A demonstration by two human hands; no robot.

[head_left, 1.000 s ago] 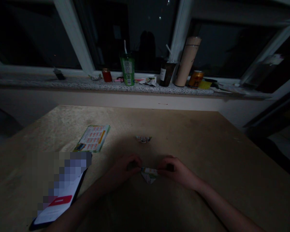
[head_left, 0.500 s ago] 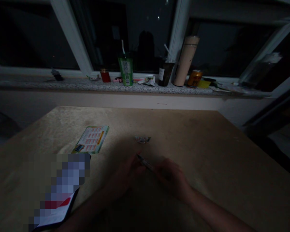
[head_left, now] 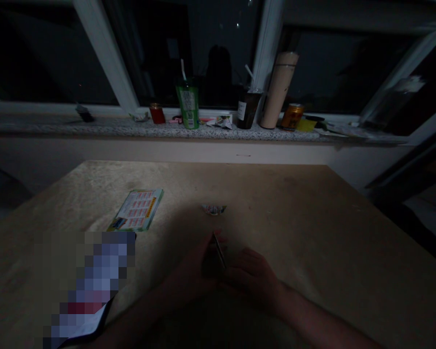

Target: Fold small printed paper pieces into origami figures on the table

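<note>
My left hand [head_left: 194,271] and my right hand [head_left: 252,276] meet low over the wooden table [head_left: 312,218], in deep shadow. Between them stands a small folded paper piece [head_left: 219,251], seen edge-on as a thin sliver. Both hands pinch it, the left from the left side and the right from below and to the right. A second small folded paper piece [head_left: 214,209] lies on the table just beyond my hands, untouched. A printed leaflet [head_left: 137,209] lies flat to the left of it.
A phone [head_left: 83,286] with a lit screen lies at the table's near left. The stone window sill [head_left: 94,127] behind holds a green cup with straw [head_left: 187,104], a dark cup [head_left: 247,109], a tall tumbler [head_left: 278,92], a red jar [head_left: 157,113] and a can [head_left: 291,117].
The folded paper, flat and face-up between my hands a second ago, now stands on edge. Both hands drew closer together and slightly toward me. The picture grew darker.
</note>
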